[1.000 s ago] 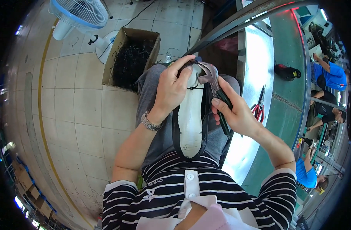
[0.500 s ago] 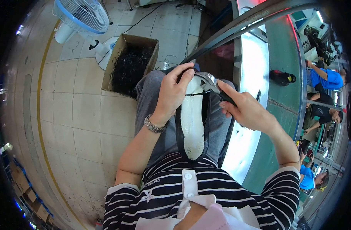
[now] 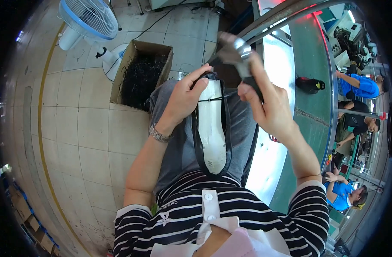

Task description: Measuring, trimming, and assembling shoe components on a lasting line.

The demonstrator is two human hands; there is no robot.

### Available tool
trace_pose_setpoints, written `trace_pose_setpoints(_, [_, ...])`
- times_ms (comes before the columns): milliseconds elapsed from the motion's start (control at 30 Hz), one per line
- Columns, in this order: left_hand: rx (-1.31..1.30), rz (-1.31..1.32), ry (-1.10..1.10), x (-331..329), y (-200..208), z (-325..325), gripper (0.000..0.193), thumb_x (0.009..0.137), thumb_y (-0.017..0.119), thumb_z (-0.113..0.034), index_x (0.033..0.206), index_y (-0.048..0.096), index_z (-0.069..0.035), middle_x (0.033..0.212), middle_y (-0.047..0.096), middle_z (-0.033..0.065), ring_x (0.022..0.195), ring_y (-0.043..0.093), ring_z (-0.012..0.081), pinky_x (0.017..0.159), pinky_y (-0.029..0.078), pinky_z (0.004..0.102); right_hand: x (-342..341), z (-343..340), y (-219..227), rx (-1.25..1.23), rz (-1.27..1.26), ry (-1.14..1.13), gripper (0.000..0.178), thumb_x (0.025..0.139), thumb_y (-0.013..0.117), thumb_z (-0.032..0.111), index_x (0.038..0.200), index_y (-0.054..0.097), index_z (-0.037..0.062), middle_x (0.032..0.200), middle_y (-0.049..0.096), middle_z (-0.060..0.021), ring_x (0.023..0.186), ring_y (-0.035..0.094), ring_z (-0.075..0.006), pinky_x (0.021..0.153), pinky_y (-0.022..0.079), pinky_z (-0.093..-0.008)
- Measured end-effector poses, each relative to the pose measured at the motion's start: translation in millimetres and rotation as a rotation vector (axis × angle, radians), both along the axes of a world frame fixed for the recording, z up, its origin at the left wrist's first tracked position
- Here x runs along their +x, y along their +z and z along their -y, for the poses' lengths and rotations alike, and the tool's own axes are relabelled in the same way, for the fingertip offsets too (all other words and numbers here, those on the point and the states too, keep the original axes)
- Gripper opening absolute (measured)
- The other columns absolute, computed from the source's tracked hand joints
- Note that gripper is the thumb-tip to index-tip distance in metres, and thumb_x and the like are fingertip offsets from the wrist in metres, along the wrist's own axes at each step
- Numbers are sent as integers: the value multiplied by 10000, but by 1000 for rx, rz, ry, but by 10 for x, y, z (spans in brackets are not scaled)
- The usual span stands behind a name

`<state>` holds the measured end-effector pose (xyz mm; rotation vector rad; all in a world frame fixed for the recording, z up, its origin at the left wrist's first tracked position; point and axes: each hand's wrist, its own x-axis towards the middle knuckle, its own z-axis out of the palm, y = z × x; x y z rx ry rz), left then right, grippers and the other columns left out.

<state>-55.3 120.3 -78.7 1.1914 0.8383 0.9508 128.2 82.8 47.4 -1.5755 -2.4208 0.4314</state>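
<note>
The left hand is gripping the shoe, its thumb and forefinger pinching narrowly at the left side of the toe end. The shoe is lying sole upward on the grey trousers, with its heel end pointing toward the person's body. The fingers of the right hand are closing around the dark handle of a pincer tool. Its metal head is standing above and to the right of the left fingers, apart from the shoe; because it is appearing blurred, I cannot tell whether it is holding something.

Just below the left fingers, a black cord is already crossing the white sole. I am judging that the work is being only partway: dark material is gathering at the toe, though how much is folded there I cannot tell, while along both sides and the heel the black edge is standing around the sole, not covering it, so this part is seeming left.

Farther right of the right fingers, a metal tabletop is running along, and beyond it a dark shoe is resting on the green belt. Left beyond the left fingers, a cardboard box is holding black scraps.
</note>
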Motion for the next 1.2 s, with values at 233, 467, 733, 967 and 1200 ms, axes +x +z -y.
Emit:
trace_pose_setpoints(233, [-152, 58, -155, -122, 90, -73, 352, 959, 538, -160, 1271, 579, -3, 1117, 626, 4, 989, 548, 49, 890, 420, 210, 81, 240, -100, -292, 34, -58, 624, 941, 551, 126, 1493, 259, 150, 651, 624, -134, 545, 635, -263, 537, 524, -364])
trace_pose_setpoints(467, [-262, -34, -183, 154, 143, -279, 251, 975, 540, -253, 1028, 667, -43, 939, 653, -7, 858, 551, 57, 785, 432, 208, 504, 975, -411, -248, -643, -680, 616, 985, 514, 162, 1512, 203, 88, 790, 635, -103, 669, 636, -162, 619, 519, -281])
trace_pose_setpoints(733, [-45, -1, -230, 93, 90, -299, 208, 952, 559, -185, 1060, 645, -29, 1147, 649, 59, 1084, 544, 112, 979, 363, 257, 1007, 2013, -1280, -212, 32, -996, 605, 962, 559, 291, 1500, 283, 309, 963, 603, -179, 784, 652, -307, 692, 519, -435])
trace_pose_setpoints(967, [-192, 64, -378, -33, 151, -360, 456, 879, 637, -138, 1306, 518, -31, 1339, 526, 51, 1127, 506, 90, 978, 388, 250, 1583, 2264, -1652, 200, 67, -1081, 374, 884, 670, 226, 1228, 619, 89, 1152, 557, -193, 1069, 538, -324, 900, 445, -401])
trace_pose_setpoints(1200, [34, 234, 72, -57, 231, 159, 461, 808, 668, -66, 1257, 565, -53, 1363, 496, 131, 1343, 390, 268, 1093, 308, 361, 2193, 1917, -1714, -55, -17, -1175, 370, 869, 680, 195, 1155, 598, -24, 853, 657, -133, 756, 646, -266, 711, 509, -369])
